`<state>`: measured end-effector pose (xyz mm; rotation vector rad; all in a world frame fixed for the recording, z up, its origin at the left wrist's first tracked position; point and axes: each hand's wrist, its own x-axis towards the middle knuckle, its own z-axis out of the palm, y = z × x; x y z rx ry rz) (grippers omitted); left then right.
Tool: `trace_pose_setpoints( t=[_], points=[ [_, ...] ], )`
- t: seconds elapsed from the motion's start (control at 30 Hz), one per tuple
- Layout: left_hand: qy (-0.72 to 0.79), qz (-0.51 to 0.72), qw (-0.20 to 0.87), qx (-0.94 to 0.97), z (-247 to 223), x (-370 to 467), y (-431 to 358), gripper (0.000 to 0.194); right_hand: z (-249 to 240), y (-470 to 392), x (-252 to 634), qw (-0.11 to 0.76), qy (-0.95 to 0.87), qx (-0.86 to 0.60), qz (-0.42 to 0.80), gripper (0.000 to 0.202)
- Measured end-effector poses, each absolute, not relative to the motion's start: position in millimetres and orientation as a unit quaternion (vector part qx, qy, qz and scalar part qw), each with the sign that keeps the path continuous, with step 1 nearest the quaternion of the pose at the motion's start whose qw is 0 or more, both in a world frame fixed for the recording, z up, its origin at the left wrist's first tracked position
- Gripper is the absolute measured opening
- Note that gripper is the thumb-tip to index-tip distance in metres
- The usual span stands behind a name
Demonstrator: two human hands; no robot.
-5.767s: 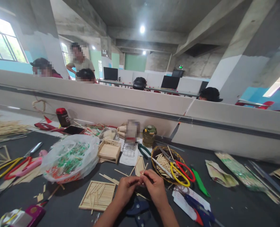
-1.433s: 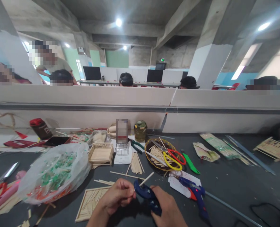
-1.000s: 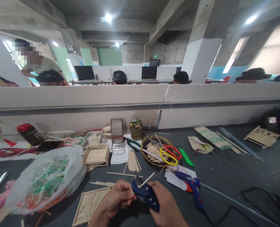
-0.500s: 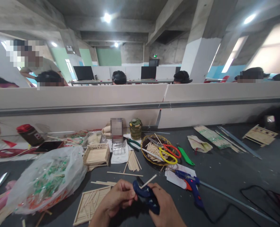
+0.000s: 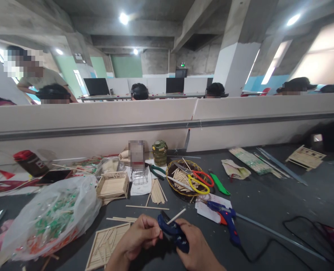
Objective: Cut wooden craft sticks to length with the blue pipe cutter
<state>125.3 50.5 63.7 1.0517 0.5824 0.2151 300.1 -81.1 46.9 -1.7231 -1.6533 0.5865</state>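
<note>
My right hand [image 5: 195, 241] is wrapped around a dark blue hand tool [image 5: 169, 227], whose exact kind I cannot make out. A thin wooden stick [image 5: 178, 215] pokes out of the tool's top, slanting up to the right. Close against the tool's left side, my left hand [image 5: 146, 233] is closed in a pinch, in line with the stick; its lower end is hidden by the tool and fingers. Below and left of that hand lies a flat wooden stick frame [image 5: 99, 246] with loose sticks on it.
A wicker basket [image 5: 169, 184] holds short sticks and scissors [image 5: 198, 184]. To the right lies a blue glue gun [image 5: 225, 214] on paper, its cord trailing. At left are a plastic bag [image 5: 79, 222] and a small stick-built box [image 5: 113, 184]. A green-handled knife [image 5: 220, 184] lies beyond.
The whole view has shifted slightly, the table things sitting a little further left. Both hands keep nearly the same hold on the tool and stick.
</note>
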Motion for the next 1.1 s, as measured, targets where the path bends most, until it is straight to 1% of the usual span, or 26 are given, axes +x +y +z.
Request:
trace_pose_setpoints(
  t=[0.33,0.57,0.73,0.93,1.0,1.1],
  points=[
    [0.280,0.101,0.810,0.505,63.8,127.2,48.3,0.047,47.8,-81.9,303.0,0.333,-0.643,-0.654,0.218,0.041],
    [0.275,0.119,0.811,0.502,61.0,127.6,49.8,0.044,52.4,-78.5,300.8,0.355,-0.631,-0.652,0.227,0.052],
    [0.280,0.179,0.815,0.474,51.8,137.3,46.2,0.041,58.7,-81.1,298.5,0.388,-0.591,-0.672,0.221,0.053],
    [0.259,0.304,0.830,0.390,39.0,156.4,37.5,0.027,46.3,-86.3,296.7,0.468,-0.506,-0.688,0.226,0.043],
    [0.237,0.316,0.828,0.398,34.9,160.5,34.6,0.025,45.0,-87.0,296.3,0.490,-0.489,-0.685,0.225,0.041],
    [0.227,0.309,0.815,0.434,31.2,161.4,33.0,0.025,48.7,-87.5,296.4,0.490,-0.493,-0.686,0.218,0.039]
  ],
)
